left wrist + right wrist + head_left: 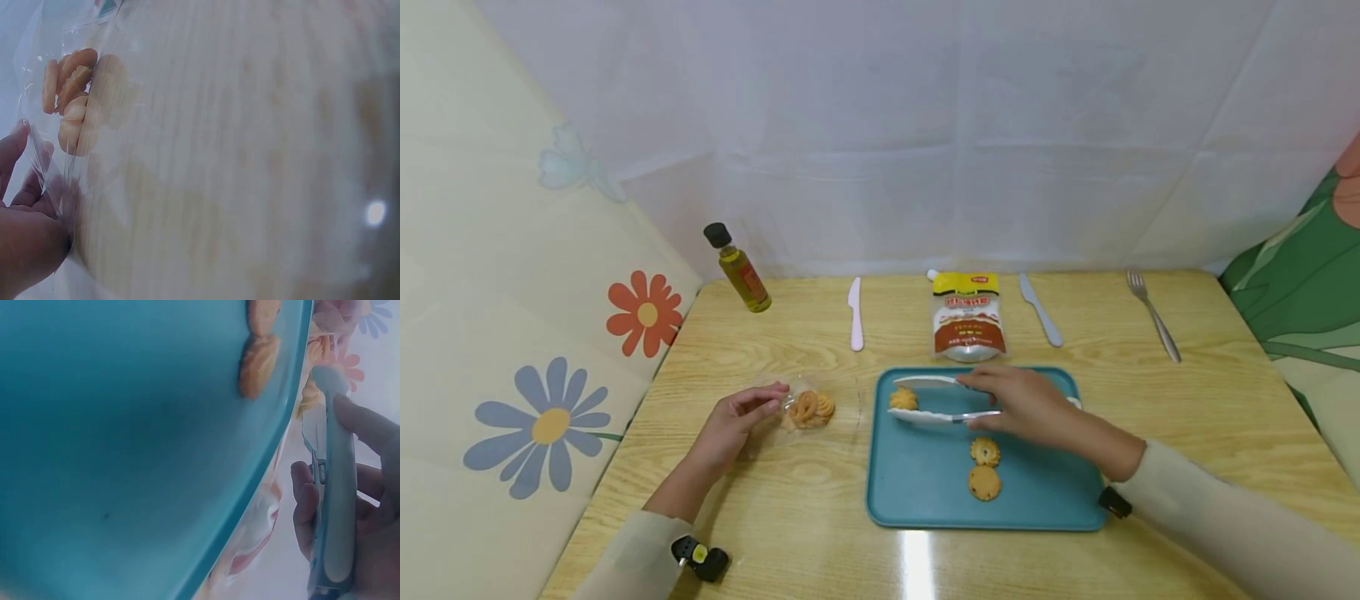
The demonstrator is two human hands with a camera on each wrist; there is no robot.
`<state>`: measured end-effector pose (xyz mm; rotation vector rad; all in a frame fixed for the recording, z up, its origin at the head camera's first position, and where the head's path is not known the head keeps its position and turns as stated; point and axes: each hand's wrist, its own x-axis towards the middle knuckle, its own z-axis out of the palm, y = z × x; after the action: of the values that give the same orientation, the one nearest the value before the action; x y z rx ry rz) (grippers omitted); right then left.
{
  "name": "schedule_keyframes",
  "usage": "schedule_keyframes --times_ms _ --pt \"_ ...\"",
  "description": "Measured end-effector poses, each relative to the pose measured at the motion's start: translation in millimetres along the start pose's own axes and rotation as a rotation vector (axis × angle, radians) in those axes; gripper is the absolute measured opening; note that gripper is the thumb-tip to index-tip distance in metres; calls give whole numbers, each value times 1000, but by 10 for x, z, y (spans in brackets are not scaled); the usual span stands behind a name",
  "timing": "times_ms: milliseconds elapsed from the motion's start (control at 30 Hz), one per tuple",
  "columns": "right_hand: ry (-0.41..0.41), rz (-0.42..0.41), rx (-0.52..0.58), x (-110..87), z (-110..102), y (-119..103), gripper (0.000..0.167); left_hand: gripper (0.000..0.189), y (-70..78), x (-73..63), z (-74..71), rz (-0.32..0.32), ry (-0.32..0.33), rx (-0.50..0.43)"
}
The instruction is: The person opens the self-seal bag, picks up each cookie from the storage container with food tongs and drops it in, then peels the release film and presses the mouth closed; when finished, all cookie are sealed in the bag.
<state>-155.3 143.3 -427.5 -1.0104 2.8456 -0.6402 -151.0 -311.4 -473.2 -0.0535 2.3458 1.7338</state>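
Observation:
My right hand point(1026, 404) grips a pair of white-tipped tongs point(340, 487), thumb on one arm and fingers on the other. The tongs' tips stand on either side of a ridged cookie point(903, 399) at the far left corner of the blue tray point(925, 500); whether they squeeze it I cannot tell. A flower-shaped cookie point(985, 452) and a round cookie point(984, 482) lie touching nearer the tray's middle. Left of the tray, my left hand point(730, 425) pinches the edge of a clear plastic bag point(53, 175), with several cookies point(75, 81) inside.
Behind the tray stands a yellow, white and red pouch point(970, 321). A pink knife point(856, 315) and a grey-blue knife point(1040, 310) lie either side of it. An oil bottle point(739, 271) stands back left, a fork point(1153, 317) back right. White cloth point(880, 167) hangs behind.

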Motion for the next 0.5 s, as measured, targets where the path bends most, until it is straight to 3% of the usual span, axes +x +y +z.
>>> schedule_keyframes --times_ms 500 --pt "-77 -28 79 400 70 -336 64 47 -37 12 -1 29 -6 -17"
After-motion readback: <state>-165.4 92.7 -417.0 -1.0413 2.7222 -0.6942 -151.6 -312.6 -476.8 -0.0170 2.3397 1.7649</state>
